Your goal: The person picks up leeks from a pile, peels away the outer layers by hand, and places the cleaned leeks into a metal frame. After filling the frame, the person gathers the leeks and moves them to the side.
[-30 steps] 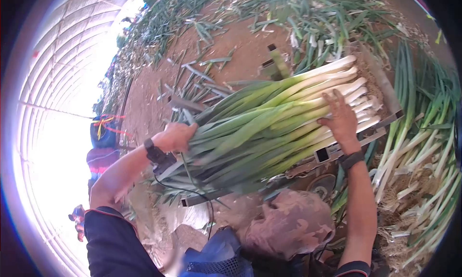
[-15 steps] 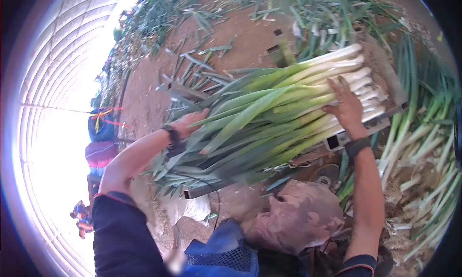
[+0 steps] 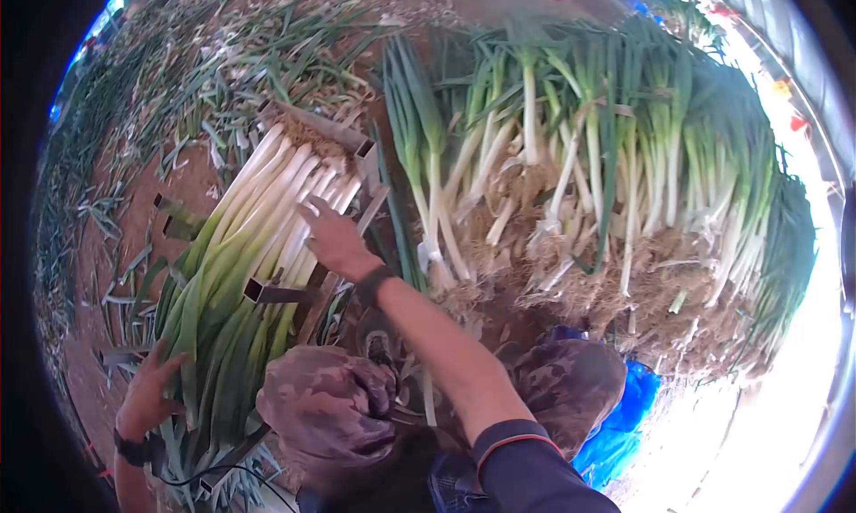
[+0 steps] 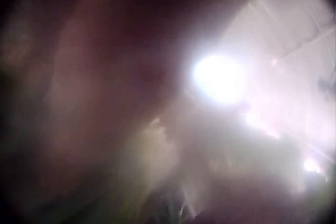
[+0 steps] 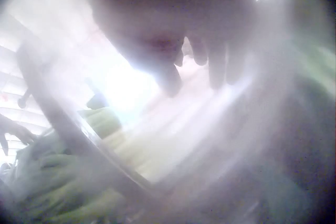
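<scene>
A bunch of long green onions [image 3: 209,286] lies in a metal frame [image 3: 312,125], white stalks and roots toward the far end, green leaves toward the person. My right hand [image 3: 337,238] rests on the white stalks, its fingers extended across them. In the right wrist view, hazy fingers [image 5: 215,69] reach down over the pale stalks. My left hand [image 3: 150,395] is at the left edge of the green leaves, fingers spread against them. The left wrist view is blurred, mostly filled by a dark, close shape.
Many more green onions [image 3: 629,174] with rooty, soil-covered ends stand in a heap to the right. Cut leaves [image 3: 259,58] litter the ground beyond the frame. A square metal post [image 3: 278,292] sticks up beside the bunch. The person's camouflage-covered knee [image 3: 325,402] is close to the frame.
The head view has swung right, bringing the onion heap into full sight. My left hand, earlier gripping the leaves, now has its fingers spread beside them. My right hand stays on the white stalks.
</scene>
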A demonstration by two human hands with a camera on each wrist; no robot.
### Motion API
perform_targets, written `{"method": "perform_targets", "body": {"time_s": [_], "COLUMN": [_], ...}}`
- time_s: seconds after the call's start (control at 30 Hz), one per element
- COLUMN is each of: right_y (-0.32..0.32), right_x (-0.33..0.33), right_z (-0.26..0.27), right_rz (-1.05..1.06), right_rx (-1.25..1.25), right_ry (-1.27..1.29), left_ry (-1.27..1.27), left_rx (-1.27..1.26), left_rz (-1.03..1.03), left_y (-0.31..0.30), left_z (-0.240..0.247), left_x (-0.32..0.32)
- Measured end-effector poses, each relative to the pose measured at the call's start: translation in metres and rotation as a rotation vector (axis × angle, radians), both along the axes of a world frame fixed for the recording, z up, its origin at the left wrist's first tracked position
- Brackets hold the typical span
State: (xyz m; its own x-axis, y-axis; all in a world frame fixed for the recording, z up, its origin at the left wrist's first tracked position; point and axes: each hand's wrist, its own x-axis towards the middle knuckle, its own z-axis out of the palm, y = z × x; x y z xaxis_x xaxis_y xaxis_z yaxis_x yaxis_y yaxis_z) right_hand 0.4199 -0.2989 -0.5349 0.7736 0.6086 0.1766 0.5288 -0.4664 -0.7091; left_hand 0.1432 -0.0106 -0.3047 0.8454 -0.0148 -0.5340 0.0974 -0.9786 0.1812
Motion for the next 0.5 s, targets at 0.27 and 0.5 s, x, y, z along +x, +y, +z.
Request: {"method": "perform_targets", "body": {"time_s": [0.27,0.5], "right_y": [-0.231,-0.374], "right_x": [0.024,0.079], "right_z": [0.003,-0.030], "right_rz": [-0.451,-0.721], "right_rx": [-0.309,-0.402], "right_ry": [-0.011,-0.054], "left_ry": [-0.130,-0.260], "left_rx": [-0.214,0.092], "left_rz": [0.444,0.462], "left_y": [0.105,0.268], "left_z": [0.025,0.025], "left_x": [-0.076,-0.257]}}
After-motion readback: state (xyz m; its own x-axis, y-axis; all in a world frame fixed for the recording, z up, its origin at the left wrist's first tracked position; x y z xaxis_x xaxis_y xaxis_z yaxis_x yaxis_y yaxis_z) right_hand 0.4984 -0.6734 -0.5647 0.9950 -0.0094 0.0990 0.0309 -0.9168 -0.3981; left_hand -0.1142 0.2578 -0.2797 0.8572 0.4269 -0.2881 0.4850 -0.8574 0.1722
